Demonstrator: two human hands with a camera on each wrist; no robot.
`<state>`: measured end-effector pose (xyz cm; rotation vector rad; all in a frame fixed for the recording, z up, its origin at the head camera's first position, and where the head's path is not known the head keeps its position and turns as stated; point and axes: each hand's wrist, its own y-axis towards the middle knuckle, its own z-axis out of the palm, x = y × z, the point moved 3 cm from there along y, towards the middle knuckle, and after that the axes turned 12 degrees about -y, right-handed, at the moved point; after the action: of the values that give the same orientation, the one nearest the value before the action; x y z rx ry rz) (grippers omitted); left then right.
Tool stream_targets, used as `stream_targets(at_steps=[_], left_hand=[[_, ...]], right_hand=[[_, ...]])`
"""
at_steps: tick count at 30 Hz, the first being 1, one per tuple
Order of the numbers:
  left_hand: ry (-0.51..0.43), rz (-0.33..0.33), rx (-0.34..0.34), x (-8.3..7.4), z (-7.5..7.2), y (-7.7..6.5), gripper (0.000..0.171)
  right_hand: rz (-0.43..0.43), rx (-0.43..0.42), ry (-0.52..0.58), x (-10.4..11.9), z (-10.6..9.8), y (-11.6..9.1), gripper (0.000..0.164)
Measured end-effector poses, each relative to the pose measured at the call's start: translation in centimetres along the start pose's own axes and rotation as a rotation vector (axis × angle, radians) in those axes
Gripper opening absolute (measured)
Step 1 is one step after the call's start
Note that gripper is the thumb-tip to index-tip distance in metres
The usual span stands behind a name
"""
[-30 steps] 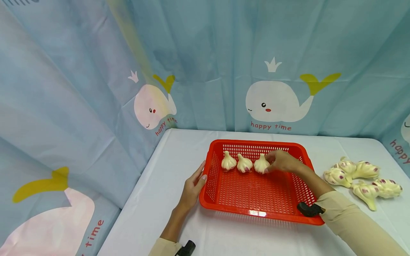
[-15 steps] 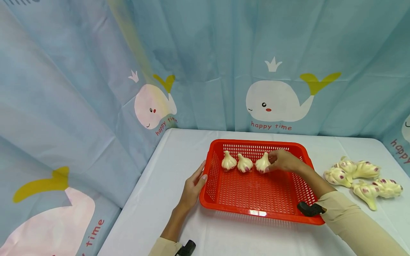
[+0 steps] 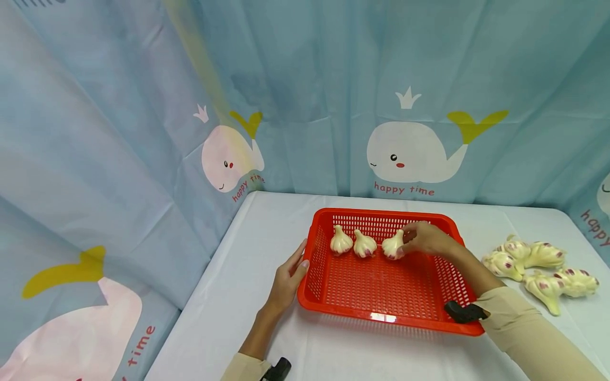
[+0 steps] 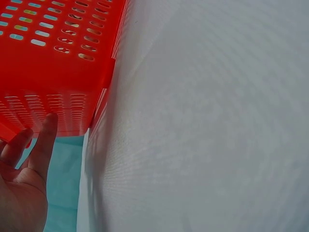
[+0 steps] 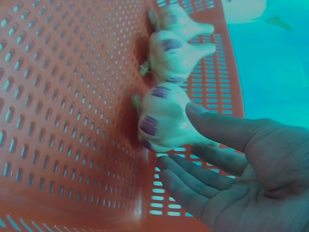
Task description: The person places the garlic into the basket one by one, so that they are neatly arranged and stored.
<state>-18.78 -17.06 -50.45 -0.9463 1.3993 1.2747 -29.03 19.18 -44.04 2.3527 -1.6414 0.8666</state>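
A red perforated basket (image 3: 381, 286) stands on the white-covered table. Inside it, along the far wall, are three garlic bulbs in a row, stems pointing away: a left bulb (image 3: 341, 242), a middle bulb (image 3: 365, 246) and a right bulb (image 3: 392, 246). My right hand (image 3: 427, 239) reaches into the basket and holds the right bulb between thumb and fingers; in the right wrist view the thumb (image 5: 217, 126) lies against that garlic bulb (image 5: 163, 116). My left hand (image 3: 285, 283) touches the basket's left side, fingers extended along the outer wall in the left wrist view.
Several more garlic bulbs (image 3: 538, 270), joined or touching, lie on the table to the right of the basket. A blue curtain (image 3: 305, 106) with whale prints hangs behind and to the left of the table (image 3: 229, 296).
My right hand has shifted slightly to the right with the right garlic bulb, widening its gap from the middle bulb. The left hand and basket stay nearly in place.
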Motion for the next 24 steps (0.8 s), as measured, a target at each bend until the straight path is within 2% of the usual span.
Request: stream_targets(at_steps=[4,11,20,24], left_hand=[[0.003,-0.002,0.000,-0.1,0.0,0.0,0.055],[0.010,-0.004,-0.010,-0.1,0.1,0.1,0.055],[0.029,-0.010,-0.021,0.0,0.0,0.0,0.054],[0.025,-0.012,-0.020,-0.1,0.0,0.0,0.054]], right_hand=[[0.007,-0.018,0.018,-0.1,-0.5,-0.4,0.065],[0.004,-0.037,0.035,0.3,-1.9,-1.2,0.060],[0.017,-0.062,0.073,0.7,-3.2,-2.5,0.065],[-0.007,-0.083,0.086,0.8,-3.6,-3.2,0.064]])
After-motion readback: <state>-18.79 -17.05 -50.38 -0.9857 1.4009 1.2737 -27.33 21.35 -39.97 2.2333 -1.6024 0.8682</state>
